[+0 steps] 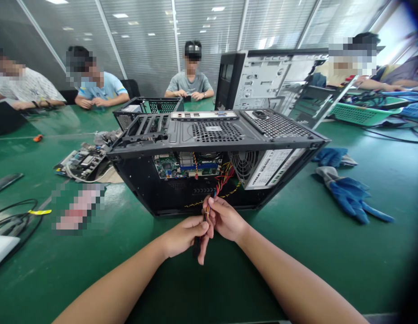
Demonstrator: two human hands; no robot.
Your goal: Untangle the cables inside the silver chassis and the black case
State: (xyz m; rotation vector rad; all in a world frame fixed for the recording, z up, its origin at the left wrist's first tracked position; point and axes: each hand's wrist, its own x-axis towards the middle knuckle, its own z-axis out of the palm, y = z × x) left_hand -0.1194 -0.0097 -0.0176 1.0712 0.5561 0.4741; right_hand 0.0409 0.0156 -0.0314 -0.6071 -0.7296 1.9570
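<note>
A black computer case [182, 146] lies in front of me with its side open. Inside it I see a green motherboard [166, 167] and a power supply [271, 168] with a round fan grille. A bundle of coloured cables [222, 182] runs from near the power supply out to my hands. My left hand [188, 234] is closed on the lower part of the bundle, where a dark end hangs down. Just above it, my right hand [227, 218] pinches the same cables. The fingers partly hide the bundle and its connector.
Another open case [259, 81] stands behind on the right, near a green basket [364, 112]. Blue gloves [350, 193] lie at right. Circuit boards [83, 159], black cables [13, 216] and a pixelated flat object [80, 207] are at left. Several people sit across the green table [330, 270].
</note>
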